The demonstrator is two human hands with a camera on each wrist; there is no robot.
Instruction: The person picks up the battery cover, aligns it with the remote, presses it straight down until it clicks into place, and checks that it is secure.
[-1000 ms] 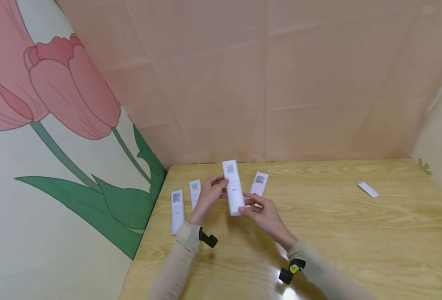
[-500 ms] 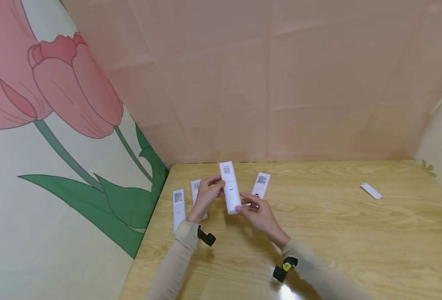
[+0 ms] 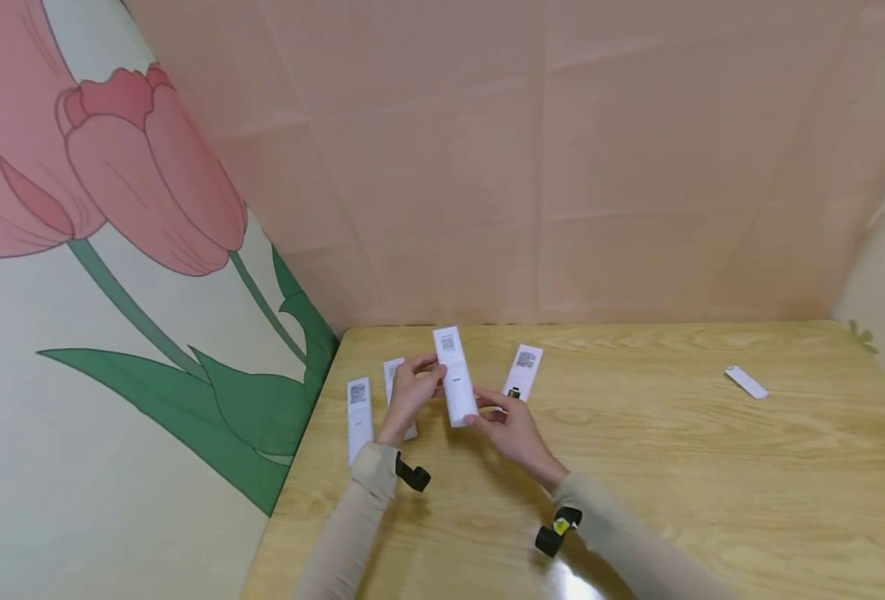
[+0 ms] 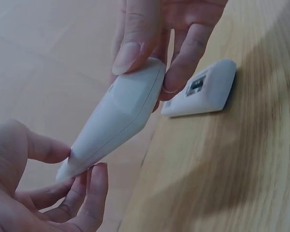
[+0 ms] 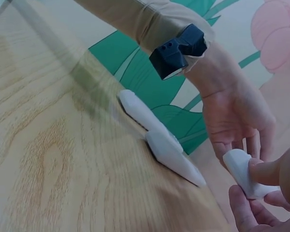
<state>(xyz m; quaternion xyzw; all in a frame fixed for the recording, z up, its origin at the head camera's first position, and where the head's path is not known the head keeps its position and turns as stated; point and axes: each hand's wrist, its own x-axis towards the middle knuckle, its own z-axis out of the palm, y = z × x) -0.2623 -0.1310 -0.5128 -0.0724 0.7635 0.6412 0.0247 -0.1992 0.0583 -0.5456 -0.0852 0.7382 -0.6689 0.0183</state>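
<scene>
Held up above the table is a white remote control (image 3: 453,379), its label with a square code facing the head camera. My left hand (image 3: 415,390) pinches it at its upper left side. Near the lower end my right hand (image 3: 513,432) grips it between thumb and fingers. In the left wrist view the remote control (image 4: 118,113) appears side-on, with a seam along its edge. Just beyond my right hand lies another white remote control (image 3: 525,367), a dark opening in its back; the hand hides its lower part.
Two more white remote controls lie at the left, one (image 3: 359,421) near the table's edge and one (image 3: 392,375) partly behind my left hand. A small white cover piece (image 3: 747,382) lies far right on the wooden table (image 3: 675,467). A tulip-printed wall (image 3: 150,333) borders the left side.
Both hands and the held remote control have shifted slightly left in the head view. My grip looks the same. The things on the table have stayed in place.
</scene>
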